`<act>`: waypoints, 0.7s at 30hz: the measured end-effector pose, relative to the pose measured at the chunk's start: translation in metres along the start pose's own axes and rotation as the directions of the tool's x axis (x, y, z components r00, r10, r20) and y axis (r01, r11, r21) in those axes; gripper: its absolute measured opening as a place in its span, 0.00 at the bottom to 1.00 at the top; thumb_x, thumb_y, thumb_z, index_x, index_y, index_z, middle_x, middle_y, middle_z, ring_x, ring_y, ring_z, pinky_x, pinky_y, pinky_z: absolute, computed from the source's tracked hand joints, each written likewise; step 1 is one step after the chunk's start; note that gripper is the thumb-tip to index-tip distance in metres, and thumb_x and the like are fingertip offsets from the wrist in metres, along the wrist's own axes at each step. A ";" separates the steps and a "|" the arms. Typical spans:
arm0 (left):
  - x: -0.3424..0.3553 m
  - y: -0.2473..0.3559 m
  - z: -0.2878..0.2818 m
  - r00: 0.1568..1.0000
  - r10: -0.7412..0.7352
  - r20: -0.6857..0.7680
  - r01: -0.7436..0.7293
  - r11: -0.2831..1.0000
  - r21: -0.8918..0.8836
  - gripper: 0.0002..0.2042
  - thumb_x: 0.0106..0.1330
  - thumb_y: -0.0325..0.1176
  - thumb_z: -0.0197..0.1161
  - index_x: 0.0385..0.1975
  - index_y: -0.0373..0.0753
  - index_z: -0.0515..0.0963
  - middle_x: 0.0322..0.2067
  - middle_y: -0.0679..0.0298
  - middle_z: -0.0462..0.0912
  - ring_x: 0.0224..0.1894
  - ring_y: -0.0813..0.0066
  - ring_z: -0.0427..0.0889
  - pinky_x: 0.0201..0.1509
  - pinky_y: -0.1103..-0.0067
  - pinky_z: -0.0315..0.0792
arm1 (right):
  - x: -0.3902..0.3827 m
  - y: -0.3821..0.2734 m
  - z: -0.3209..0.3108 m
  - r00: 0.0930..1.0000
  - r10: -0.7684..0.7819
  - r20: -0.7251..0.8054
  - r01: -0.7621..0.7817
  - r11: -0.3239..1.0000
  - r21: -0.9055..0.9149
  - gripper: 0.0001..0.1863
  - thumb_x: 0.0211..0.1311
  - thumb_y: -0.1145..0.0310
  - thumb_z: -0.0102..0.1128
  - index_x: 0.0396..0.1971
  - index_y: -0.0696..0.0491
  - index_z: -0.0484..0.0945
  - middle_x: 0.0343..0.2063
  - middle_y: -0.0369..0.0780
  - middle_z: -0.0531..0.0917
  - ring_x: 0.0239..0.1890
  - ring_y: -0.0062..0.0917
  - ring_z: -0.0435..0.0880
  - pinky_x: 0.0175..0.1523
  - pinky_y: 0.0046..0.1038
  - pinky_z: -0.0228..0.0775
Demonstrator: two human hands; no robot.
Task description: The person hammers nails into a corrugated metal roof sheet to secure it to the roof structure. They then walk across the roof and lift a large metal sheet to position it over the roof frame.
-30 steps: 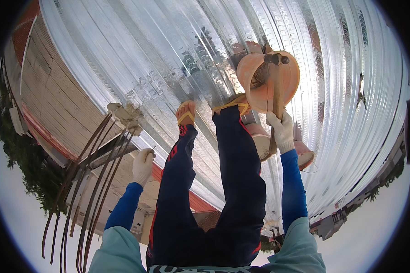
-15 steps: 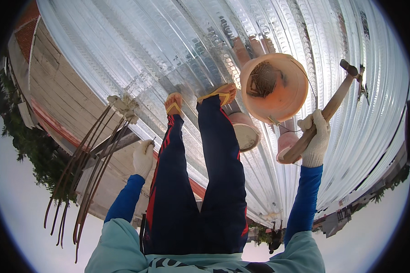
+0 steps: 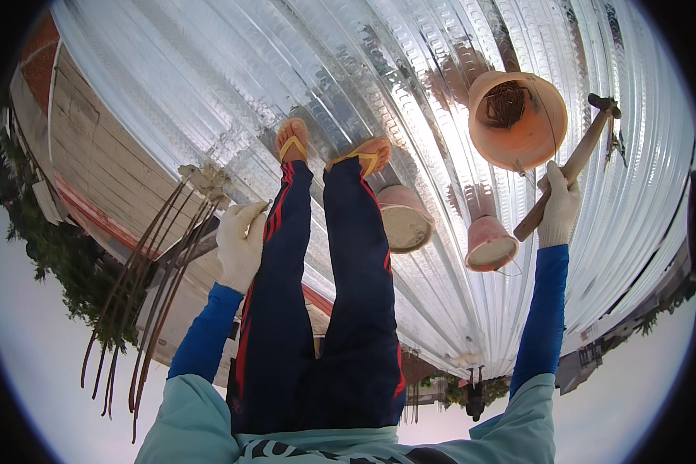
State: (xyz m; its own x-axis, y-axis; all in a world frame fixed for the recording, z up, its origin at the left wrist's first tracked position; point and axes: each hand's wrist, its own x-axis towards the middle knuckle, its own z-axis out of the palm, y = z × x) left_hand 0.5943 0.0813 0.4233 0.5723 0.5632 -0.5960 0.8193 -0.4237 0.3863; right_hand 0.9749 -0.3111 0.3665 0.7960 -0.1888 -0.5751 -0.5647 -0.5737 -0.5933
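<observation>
My gloved left hand (image 3: 238, 240) is pinched beside my left leg, closed on a small thin thing that looks like a nail. My gloved right hand (image 3: 557, 203) grips the wooden handle of a hammer (image 3: 581, 158), whose dark head points away from me. Just left of the hammer, an orange bucket (image 3: 487, 135) contains a tangle of thin rusty pieces; I cannot tell whether its wire handle is in my fingers. Nearer me are a pale bucket (image 3: 402, 228) by my sandalled foot and a smaller pink bucket (image 3: 487, 251), both with grey residue.
Ribbed shiny metal decking (image 3: 209, 69) lies underfoot and curves across the view. At left, bent rusty rebar (image 3: 143, 301) rises from a concrete stub (image 3: 205, 182) near the deck's edge, with roofs and trees beyond. A distant person (image 3: 475, 394) is on the decking behind me.
My right hand and the hammer have moved right. The orange bucket has shifted right, away from the other two. My left hand has come higher in view, and my feet have moved.
</observation>
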 end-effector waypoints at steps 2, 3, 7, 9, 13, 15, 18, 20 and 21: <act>0.004 -0.014 0.006 0.999 -0.045 -0.021 0.042 0.991 -0.130 0.11 0.68 0.28 0.65 0.47 0.34 0.85 0.41 0.55 0.86 0.44 0.62 0.84 0.51 0.72 0.75 | 0.006 0.007 0.006 0.999 0.009 -0.032 -0.010 1.000 -0.030 0.14 0.63 0.61 0.70 0.33 0.55 0.78 0.23 0.33 0.77 0.25 0.15 0.72 0.32 0.22 0.63; 0.006 -0.020 0.007 0.997 -0.075 -0.013 0.072 0.986 -0.152 0.11 0.68 0.28 0.64 0.47 0.33 0.85 0.41 0.56 0.86 0.43 0.63 0.84 0.50 0.72 0.75 | 0.008 0.012 0.009 0.999 0.013 -0.049 -0.015 0.999 -0.044 0.14 0.62 0.60 0.71 0.31 0.54 0.77 0.23 0.33 0.77 0.24 0.14 0.71 0.31 0.22 0.62; 0.007 -0.045 0.007 0.981 -0.188 0.043 0.193 0.957 -0.217 0.12 0.68 0.29 0.64 0.48 0.32 0.84 0.39 0.57 0.87 0.41 0.70 0.85 0.48 0.76 0.75 | 0.004 0.019 0.016 0.996 0.061 -0.064 -0.067 0.993 -0.097 0.15 0.61 0.60 0.71 0.31 0.55 0.78 0.23 0.33 0.78 0.25 0.14 0.71 0.31 0.21 0.62; 0.011 -0.051 0.007 0.969 -0.233 0.081 0.246 0.936 -0.251 0.12 0.68 0.29 0.64 0.48 0.31 0.84 0.39 0.57 0.87 0.40 0.71 0.85 0.47 0.76 0.75 | 0.003 0.023 0.015 0.990 0.100 -0.095 -0.115 0.980 -0.160 0.16 0.61 0.58 0.71 0.33 0.56 0.80 0.24 0.33 0.79 0.27 0.16 0.74 0.33 0.22 0.65; 0.036 -0.046 0.005 0.969 -0.207 0.132 0.235 0.937 -0.257 0.12 0.68 0.29 0.64 0.46 0.31 0.84 0.37 0.57 0.88 0.38 0.72 0.85 0.45 0.76 0.76 | 0.004 0.022 0.019 0.982 0.137 -0.127 -0.160 0.969 -0.190 0.16 0.61 0.58 0.70 0.34 0.57 0.80 0.24 0.34 0.80 0.27 0.17 0.75 0.34 0.23 0.66; 0.055 -0.038 -0.003 0.958 -0.222 0.180 0.261 0.935 -0.239 0.11 0.67 0.29 0.65 0.45 0.32 0.85 0.38 0.57 0.88 0.38 0.70 0.85 0.45 0.75 0.76 | 0.007 0.026 0.019 0.975 0.169 -0.141 -0.193 0.965 -0.179 0.16 0.60 0.58 0.70 0.34 0.57 0.79 0.24 0.34 0.80 0.26 0.17 0.75 0.34 0.23 0.66; 0.077 -0.034 -0.021 0.963 -0.174 0.207 0.215 0.957 -0.195 0.11 0.65 0.29 0.66 0.44 0.33 0.85 0.38 0.56 0.88 0.39 0.68 0.85 0.46 0.74 0.76 | 0.024 0.022 0.010 0.969 0.199 -0.148 -0.222 0.961 -0.165 0.17 0.60 0.58 0.71 0.34 0.57 0.78 0.23 0.34 0.79 0.25 0.17 0.75 0.32 0.24 0.66; 0.083 -0.042 -0.037 0.960 -0.166 0.228 0.209 0.961 -0.181 0.10 0.67 0.26 0.65 0.46 0.31 0.84 0.39 0.60 0.87 0.41 0.75 0.84 0.47 0.80 0.76 | 0.037 0.000 0.003 0.971 0.173 -0.162 -0.195 0.972 -0.130 0.18 0.60 0.57 0.71 0.33 0.57 0.78 0.22 0.34 0.79 0.23 0.17 0.75 0.30 0.24 0.66; 0.086 -0.048 -0.044 0.958 -0.162 0.237 0.206 0.962 -0.177 0.10 0.68 0.24 0.65 0.47 0.30 0.84 0.39 0.62 0.87 0.42 0.78 0.84 0.48 0.82 0.76 | 0.044 -0.014 -0.001 0.976 0.133 -0.173 -0.160 0.976 -0.149 0.18 0.59 0.57 0.72 0.32 0.56 0.77 0.22 0.35 0.78 0.22 0.17 0.75 0.28 0.24 0.65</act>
State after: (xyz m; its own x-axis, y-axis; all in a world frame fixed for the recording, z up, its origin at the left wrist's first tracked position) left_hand 0.6058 0.1811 0.3847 0.4076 0.4400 -0.8001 0.9126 -0.1664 0.3734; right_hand 1.0184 -0.3119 0.3499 0.7392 -0.3983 -0.5430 -0.6456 -0.6486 -0.4031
